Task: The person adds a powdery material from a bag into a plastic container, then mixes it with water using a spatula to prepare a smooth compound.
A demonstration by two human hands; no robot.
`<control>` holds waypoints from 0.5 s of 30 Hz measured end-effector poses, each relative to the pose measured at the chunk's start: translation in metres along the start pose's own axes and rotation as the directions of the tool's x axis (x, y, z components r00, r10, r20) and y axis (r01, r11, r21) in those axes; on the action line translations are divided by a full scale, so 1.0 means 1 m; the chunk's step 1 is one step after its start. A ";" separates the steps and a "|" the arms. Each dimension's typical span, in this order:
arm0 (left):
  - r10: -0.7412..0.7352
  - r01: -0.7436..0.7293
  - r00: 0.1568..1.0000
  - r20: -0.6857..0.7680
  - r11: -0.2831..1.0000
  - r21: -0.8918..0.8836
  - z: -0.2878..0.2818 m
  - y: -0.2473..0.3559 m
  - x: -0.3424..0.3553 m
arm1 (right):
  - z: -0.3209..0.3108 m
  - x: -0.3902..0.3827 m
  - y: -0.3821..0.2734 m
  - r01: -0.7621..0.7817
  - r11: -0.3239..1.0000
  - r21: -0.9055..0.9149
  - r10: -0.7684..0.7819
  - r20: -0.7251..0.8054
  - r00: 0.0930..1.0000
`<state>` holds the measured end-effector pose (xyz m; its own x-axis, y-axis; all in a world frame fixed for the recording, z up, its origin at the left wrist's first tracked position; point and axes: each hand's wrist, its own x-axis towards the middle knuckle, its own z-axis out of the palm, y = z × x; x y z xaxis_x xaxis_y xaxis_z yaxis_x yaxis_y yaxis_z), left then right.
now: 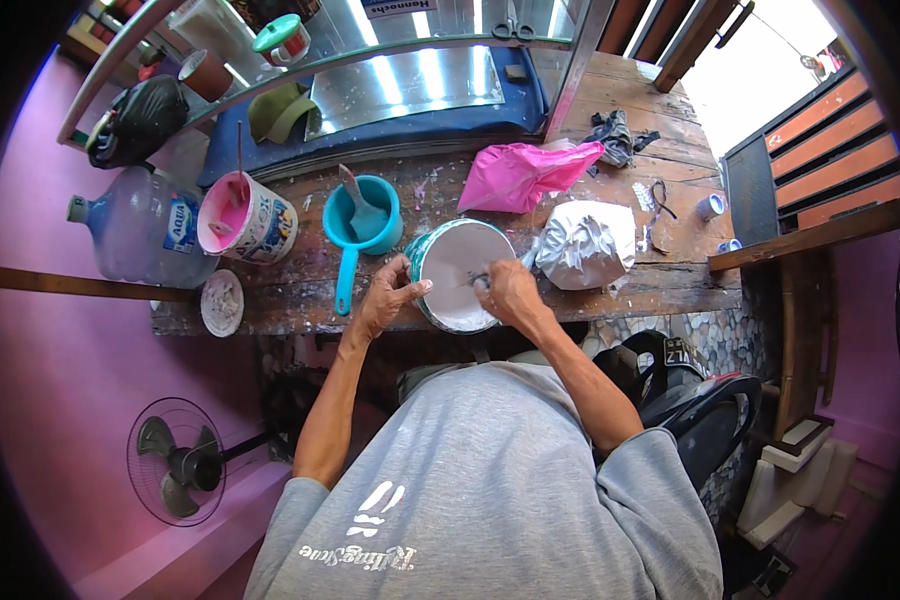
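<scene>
A tub (460, 260) with teal outside and pale off-white powder or paste inside stands at the bench's front edge. My left hand (393, 295) grips its left rim, thumb outside. My right hand (510, 295) is closed round a small dark tool inside the tub, too hidden to name exactly. Left of the tub are a turquoise dipper (344, 291) with a scraper (368, 222) in it, and a paint pail (273, 235) with pink contents and a stick. A crumpled silver bag (587, 243) sits to the right, a pink bag (520, 175) behind.
The wooden bench (685, 290) also holds a water jug (135, 240), a white lid (222, 302), dark cloth (620, 140) and small cans (710, 206). A glass shelf runs behind. Below stand a fan (175, 460) at left and a motorbike (700, 410) at right.
</scene>
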<state>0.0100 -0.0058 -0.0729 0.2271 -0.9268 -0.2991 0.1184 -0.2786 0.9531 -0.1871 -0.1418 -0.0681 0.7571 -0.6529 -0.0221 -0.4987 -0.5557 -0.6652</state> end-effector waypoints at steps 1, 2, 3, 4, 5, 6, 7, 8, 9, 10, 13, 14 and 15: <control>-0.016 0.016 1.000 0.004 1.000 -0.002 0.002 0.006 -0.001 | -0.012 0.001 -0.003 -0.109 0.992 -0.057 0.113 0.074 0.991; -0.032 0.032 0.999 0.008 0.999 -0.004 0.003 0.010 -0.001 | -0.017 0.002 -0.004 -0.119 0.990 -0.074 0.126 0.093 0.988; -0.038 0.038 0.999 0.013 0.999 -0.001 0.005 0.012 -0.001 | -0.015 0.003 -0.002 -0.126 0.990 -0.070 0.132 0.093 0.987; -0.031 0.031 0.999 0.029 1.000 0.000 0.007 0.014 0.000 | -0.008 0.004 0.000 -0.022 0.996 -0.083 0.020 -0.028 0.999; -0.024 0.024 0.999 0.046 1.000 0.000 0.008 0.014 0.001 | -0.001 0.005 0.002 0.079 0.991 -0.109 -0.094 -0.147 0.985; -0.029 0.029 0.998 0.047 1.000 0.003 0.009 0.014 0.002 | 0.008 0.006 -0.003 0.160 0.979 -0.127 -0.180 -0.163 0.970; -0.003 0.003 0.999 0.038 1.000 -0.011 0.009 0.013 0.004 | 0.015 0.003 -0.007 0.192 0.969 -0.153 -0.209 -0.103 0.973; 0.023 -0.022 0.999 0.029 0.999 -0.024 0.009 0.012 0.005 | 0.019 -0.006 -0.008 0.218 0.962 -0.163 -0.228 -0.046 0.973; 0.021 -0.020 0.999 0.029 1.000 -0.024 0.009 0.013 0.006 | 0.014 -0.011 -0.014 0.247 0.954 -0.173 -0.248 0.013 0.969; -0.015 0.016 1.000 0.022 0.998 -0.061 0.008 0.013 0.005 | 0.007 -0.012 -0.016 0.246 0.954 -0.171 -0.247 0.015 0.969; -0.047 0.048 0.999 0.020 0.996 -0.077 0.012 0.022 0.004 | -0.004 -0.012 -0.013 0.217 0.966 -0.144 -0.212 0.047 0.976; -0.041 0.042 0.999 0.020 0.997 -0.058 0.014 0.024 0.004 | -0.003 -0.007 -0.009 0.185 0.966 -0.178 -0.191 -0.015 0.982; -0.042 0.043 0.999 0.022 0.998 -0.055 0.015 0.023 0.004 | -0.002 -0.002 -0.006 0.154 0.966 -0.210 -0.174 -0.080 0.982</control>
<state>-0.0008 -0.0194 -0.0510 0.2006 -0.9196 -0.3377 0.1814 -0.3038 0.9353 -0.1865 -0.1379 -0.0620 0.7960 -0.5855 0.1532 -0.4540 -0.7450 -0.4887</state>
